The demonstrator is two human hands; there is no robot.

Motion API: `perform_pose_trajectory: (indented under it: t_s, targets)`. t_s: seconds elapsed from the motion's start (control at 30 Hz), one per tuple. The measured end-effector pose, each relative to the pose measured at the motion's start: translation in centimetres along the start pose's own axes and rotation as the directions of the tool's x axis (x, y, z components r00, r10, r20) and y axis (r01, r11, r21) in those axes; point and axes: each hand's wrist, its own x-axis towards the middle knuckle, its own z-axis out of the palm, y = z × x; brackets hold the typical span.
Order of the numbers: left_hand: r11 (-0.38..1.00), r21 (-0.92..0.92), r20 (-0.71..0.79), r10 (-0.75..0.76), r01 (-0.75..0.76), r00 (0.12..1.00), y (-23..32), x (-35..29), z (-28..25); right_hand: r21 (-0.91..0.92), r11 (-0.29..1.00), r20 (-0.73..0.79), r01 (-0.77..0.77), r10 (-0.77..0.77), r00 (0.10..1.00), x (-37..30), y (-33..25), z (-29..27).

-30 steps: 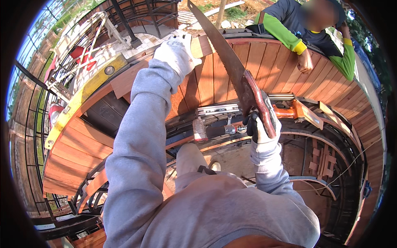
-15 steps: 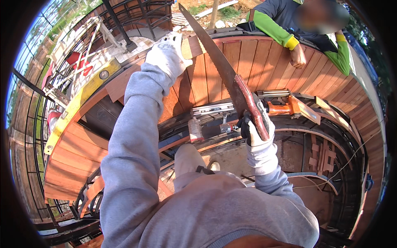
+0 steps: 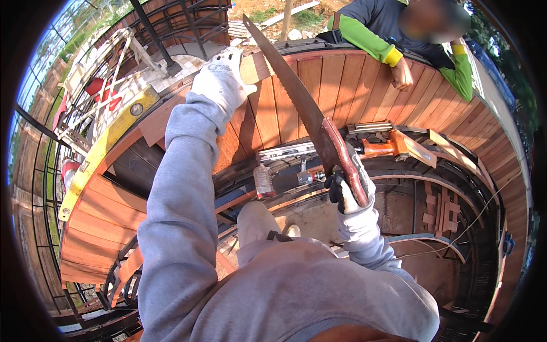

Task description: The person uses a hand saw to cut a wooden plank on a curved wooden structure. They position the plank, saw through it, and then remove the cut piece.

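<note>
My right hand, in a white glove with dark fingertips, is closed around the reddish handle of a handsaw. Its long brown blade slants up and away to the left, toothed edge facing left. My left hand, also gloved, grips a short wooden board at the far rim of the curved plank wall. The blade crosses at the board's right end; whether the teeth bite into it I cannot tell. Most of the left fingers are hidden behind the glove's back.
A yellow spirit level lies along the rim at left. Below the planks are an orange nail gun and another air tool with a clear reddish part. A co-worker's arm in a green sleeve rests over the far rim.
My right hand has drawn the saw a little toward me, so its tip sits lower. My left hand keeps its grip on the board. The whole view has shifted slightly.
</note>
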Motion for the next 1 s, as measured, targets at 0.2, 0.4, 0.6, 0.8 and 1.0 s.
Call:
perform_pose_trajectory:
  t_s: [0.2,0.4,0.6,0.8,1.0]
  targets:
    - [1.000,0.005,-0.062,0.026,-0.026,0.998,-0.3,0.0,1.0,-0.028,0.999,-0.004,-0.029,0.029,1.000,-1.1,-0.6,-1.1]
    - [0.999,-0.046,-0.034,-0.015,0.013,0.999,-0.5,0.4,1.1,0.056,0.997,-0.021,0.045,-0.044,0.999,0.6,0.4,1.0]
    - [0.999,0.003,-0.057,0.032,-0.032,0.998,-0.3,0.0,0.4,-0.026,0.999,0.011,-0.036,0.036,0.999,-2.4,-0.4,-1.2]
    - [1.000,-0.014,-0.022,-0.009,0.008,1.000,-0.6,0.8,1.3,0.143,0.988,0.048,0.050,-0.057,0.997,3.3,-2.6,2.2]
    - [0.999,-0.036,0.002,-0.025,0.025,1.000,-0.7,0.5,1.2,0.186,0.980,0.001,0.075,-0.076,0.997,2.9,-2.2,2.6]
